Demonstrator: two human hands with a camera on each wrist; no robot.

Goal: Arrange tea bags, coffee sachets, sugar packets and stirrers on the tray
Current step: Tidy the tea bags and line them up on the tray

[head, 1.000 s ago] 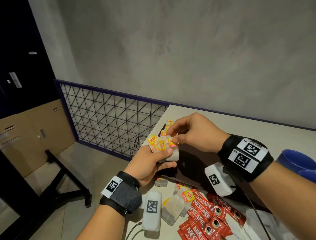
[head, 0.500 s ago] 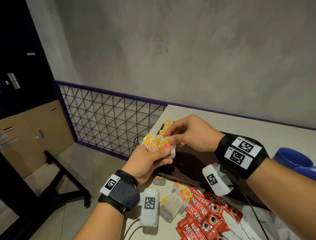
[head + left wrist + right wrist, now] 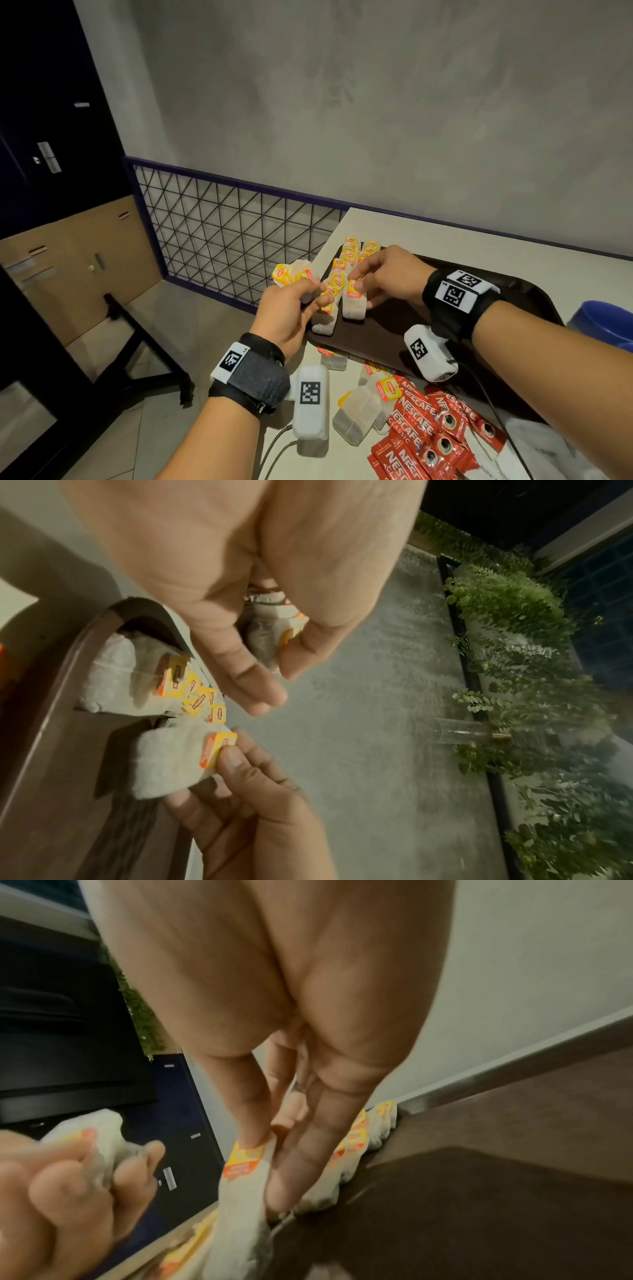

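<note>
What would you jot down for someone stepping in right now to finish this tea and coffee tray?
Left hand: holds a bunch of tea bags beside the tray.
Right hand: pinches one tea bag by its tag, setting it on the tray.
Done: a row of tea bags lines the tray's left edge.
Left: the held bunch, loose tea bags and coffee sachets on the table. Sugar and stirrers: not clearly in view.
</note>
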